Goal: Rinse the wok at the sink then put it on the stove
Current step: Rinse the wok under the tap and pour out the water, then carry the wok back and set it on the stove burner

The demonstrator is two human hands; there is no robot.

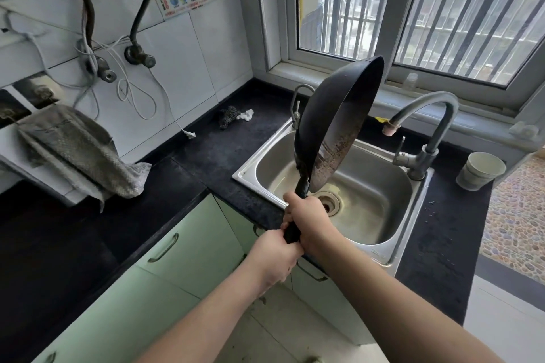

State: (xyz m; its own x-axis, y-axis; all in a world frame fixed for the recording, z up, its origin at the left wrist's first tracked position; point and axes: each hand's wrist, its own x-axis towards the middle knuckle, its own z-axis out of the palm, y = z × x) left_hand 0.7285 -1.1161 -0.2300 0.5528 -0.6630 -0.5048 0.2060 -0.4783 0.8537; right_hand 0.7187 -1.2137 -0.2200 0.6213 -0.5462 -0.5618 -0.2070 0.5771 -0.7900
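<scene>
A black wok (339,118) stands tilted almost on edge above the steel sink (368,209), its hollow side facing left and its worn, brownish underside turned right. Both hands hold its black handle, one behind the other. My right hand (309,221) grips the handle nearer the pan. My left hand (272,259) grips the handle's end just below. The grey tap (424,124) arches over the sink's right side; no water shows. No stove is in view.
A second small tap (298,103) stands at the sink's back left. A dark scourer (228,116) and a white scrap lie on the black counter (182,186). A paper cup (479,171) sits right of the sink. A grey cloth (79,153) drapes at left. Green cabinets below.
</scene>
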